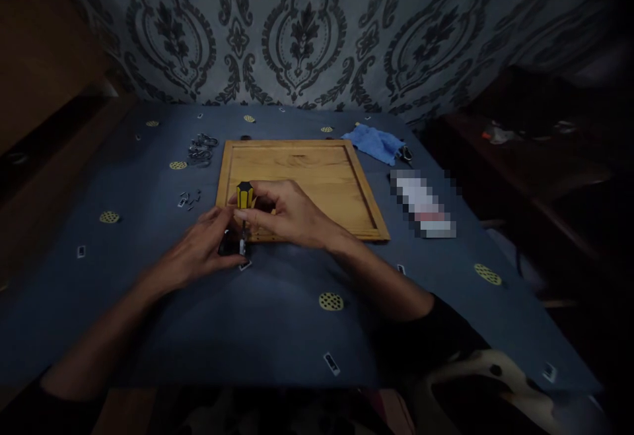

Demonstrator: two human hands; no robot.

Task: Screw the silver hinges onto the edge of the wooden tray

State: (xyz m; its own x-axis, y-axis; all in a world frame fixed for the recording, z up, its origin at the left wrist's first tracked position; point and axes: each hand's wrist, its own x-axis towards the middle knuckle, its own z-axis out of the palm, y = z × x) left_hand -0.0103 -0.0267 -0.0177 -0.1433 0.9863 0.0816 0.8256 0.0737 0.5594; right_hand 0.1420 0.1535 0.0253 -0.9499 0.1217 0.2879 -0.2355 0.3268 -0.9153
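A framed wooden panel (307, 187) lies flat on the table. At its near left corner my right hand (292, 214) grips a screwdriver (244, 197) by the yellow and black handle, its shaft pointing down. My left hand (205, 247) is closed beside the shaft, thumb and fingers around a small shiny metal fitting (242, 246) at the panel's near edge. The screwdriver's tip comes down at this fitting; whether it sits in a screw is too small to tell. My left fingers partly cover the corner.
Several small screws (189, 200) lie loose left of the panel, with a heap of metal parts (202, 150) behind them. To the right are a blue cloth (375, 143) and a blurred-out white item (423, 204). A patterned blue cloth covers the table (277, 329); patterned fabric (302, 32) hangs behind.
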